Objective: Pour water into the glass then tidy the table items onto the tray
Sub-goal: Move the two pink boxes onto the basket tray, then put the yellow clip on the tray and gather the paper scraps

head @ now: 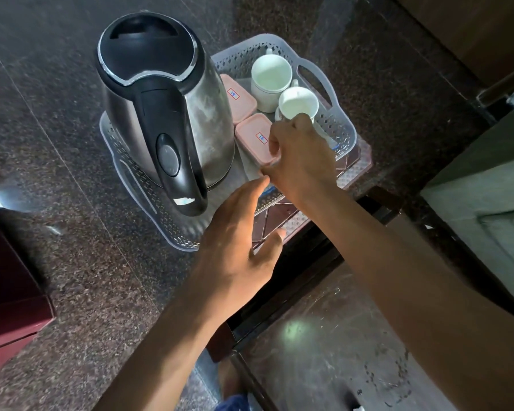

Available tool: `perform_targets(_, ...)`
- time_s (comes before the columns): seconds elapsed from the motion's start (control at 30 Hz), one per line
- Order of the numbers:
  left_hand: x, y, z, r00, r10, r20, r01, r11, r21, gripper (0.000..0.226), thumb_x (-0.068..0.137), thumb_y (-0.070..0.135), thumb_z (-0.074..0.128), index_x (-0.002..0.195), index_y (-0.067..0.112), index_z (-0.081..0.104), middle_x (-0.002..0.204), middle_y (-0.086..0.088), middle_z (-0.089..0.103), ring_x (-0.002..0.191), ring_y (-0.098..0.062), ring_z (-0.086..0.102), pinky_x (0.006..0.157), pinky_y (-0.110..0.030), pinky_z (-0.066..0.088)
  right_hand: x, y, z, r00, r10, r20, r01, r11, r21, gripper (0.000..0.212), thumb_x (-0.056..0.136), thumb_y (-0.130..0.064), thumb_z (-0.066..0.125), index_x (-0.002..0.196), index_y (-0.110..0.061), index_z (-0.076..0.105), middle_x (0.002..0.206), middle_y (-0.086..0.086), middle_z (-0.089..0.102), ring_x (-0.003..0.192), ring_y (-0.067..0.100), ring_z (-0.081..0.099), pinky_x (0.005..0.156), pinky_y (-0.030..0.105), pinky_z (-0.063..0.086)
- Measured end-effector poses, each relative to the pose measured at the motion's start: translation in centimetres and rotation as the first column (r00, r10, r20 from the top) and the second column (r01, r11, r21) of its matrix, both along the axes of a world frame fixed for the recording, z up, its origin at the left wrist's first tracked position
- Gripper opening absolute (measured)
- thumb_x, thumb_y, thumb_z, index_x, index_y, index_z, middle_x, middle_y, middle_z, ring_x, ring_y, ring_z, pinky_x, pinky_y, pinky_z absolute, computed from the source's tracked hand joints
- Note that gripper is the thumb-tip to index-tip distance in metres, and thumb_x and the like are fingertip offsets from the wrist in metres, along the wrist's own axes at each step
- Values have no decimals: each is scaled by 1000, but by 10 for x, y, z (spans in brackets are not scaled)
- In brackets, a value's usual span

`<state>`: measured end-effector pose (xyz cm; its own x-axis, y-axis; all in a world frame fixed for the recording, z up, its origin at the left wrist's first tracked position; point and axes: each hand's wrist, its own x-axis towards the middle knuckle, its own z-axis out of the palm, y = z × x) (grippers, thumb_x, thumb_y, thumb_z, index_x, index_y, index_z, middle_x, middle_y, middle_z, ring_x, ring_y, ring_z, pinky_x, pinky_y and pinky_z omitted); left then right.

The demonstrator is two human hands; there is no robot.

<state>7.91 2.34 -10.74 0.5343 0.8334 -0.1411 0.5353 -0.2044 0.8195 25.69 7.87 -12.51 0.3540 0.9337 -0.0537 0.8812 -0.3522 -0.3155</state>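
Kettle (172, 114) upright on tray (343, 120); handle toward viewer

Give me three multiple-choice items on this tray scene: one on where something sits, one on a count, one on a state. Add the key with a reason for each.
1. Where does the kettle stand?
A. On the left part of the tray
B. On the floor
C. Inside a cup

2. How many white cups are in the tray?
A. One
B. Two
C. Four

3. What is the state of the left hand?
A. Gripping the kettle handle
B. Holding a cup
C. Open, fingers spread, holding nothing

Key:
1 A: the kettle's base rests within the tray's perforated rim, left of the pink boxes.
2 B: one cup sits at the far side and a second cup just in front of it.
3 C: its fingers lie straight above the tray's near edge, while the right hand reaches over a pink lidded box.
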Motion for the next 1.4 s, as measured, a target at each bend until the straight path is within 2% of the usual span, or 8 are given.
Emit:
perform_targets(0.17, 0, 0, 2, 999, -28, 21, 27, 998, 61, 66, 97, 11, 77, 159, 12, 53, 160, -1, 57, 152, -15, 50, 127, -35, 38, 3, -6, 12, 1000, 24, -12, -25, 998, -51, 37, 83, -29, 82, 114, -18, 65, 129, 10, 53, 108, 35, 64, 86, 42, 56)
perform_targets(0.33, 5, -14, 7, 974, -31, 226, -16, 979, 203, 49, 95, -10, 69, 141, 5, 68, 143, -6, 69, 138, -22, 64, 116, -46, 54, 13, -51, 34, 996, 58, -71, -45, 985, 166, 31, 88, -29, 81, 115, -20, 68, 125, 6, 59, 115, 25, 61, 92, 36, 49)
perform_targets(0.53, 25, -58, 15, 902, -60, 428, -27, 980, 196, 40, 96, -11, 62, 125, 14, 73, 124, 2, 78, 119, -13, 76, 103, -31, 59, 25, -154, 53, 992, 72, -106, -30, 932, 361, 33, 91, -16, 73, 123, -8, 70, 115, 10, 73, 106, 30, 69, 92, 43, 56)
perform_targets(0.77, 68, -170, 5, 919, -182, 351, 211, 976, -48, 35, 98, 0, 66, 119, 27, 75, 117, 17, 78, 110, -6, 77, 97, -19, 58, 46, -320, 35, 983, -101, -153, 124, 981, 148, 24, 84, -10, 71, 108, -10, 73, 103, 10, 72, 92, 34, 69, 78, 47, 59)
perform_targets(0.9, 102, -248, -1, 905, -310, 293, 370, 912, -177, 34, 97, 5, 65, 115, 31, 77, 114, 21, 79, 108, 3, 75, 91, -8, 54, 59, -421, 24, 969, -214, -120, 212, 977, -28, 24, 84, -13, 72, 107, -11, 69, 103, 12, 71, 88, 41, 69, 70, 50, 61)
perform_targets(1.03, 130, -324, -13, 874, -384, 296, 476, 799, -369, 29, 96, 13, 63, 113, 30, 79, 112, 19, 81, 107, 0, 75, 92, -11, 53, 56, -520, 11, 932, -348, -106, 339, 936, -89, 33, 78, -13, 85, 107, -9, 72, 101, 13, 72, 88, 39, 72, 70, 41, 61)
perform_targets(1.17, 143, -390, -30, 816, -520, 252, 576, 700, -423, 29, 93, 18, 63, 116, 25, 80, 112, 18, 82, 103, 1, 75, 88, -9, 52, 47, -615, -5, 812, -562, -159, 528, 822, -211, 34, 83, -17, 82, 117, -18, 75, 116, 6, 73, 105, 34, 70, 87, 44, 60)
perform_targets(1.4, 156, -477, -53, 747, -632, 205, 630, 577, -520, 31, 93, 20, 63, 116, 33, 77, 114, 15, 82, 107, 4, 77, 94, -13, 57, 21, -762, -32, 523, -852, 44, 777, 454, -436, 47, 81, -22, 83, 127, -25, 70, 134, 2, 67, 123, 33, 59, 101, 46, 50)
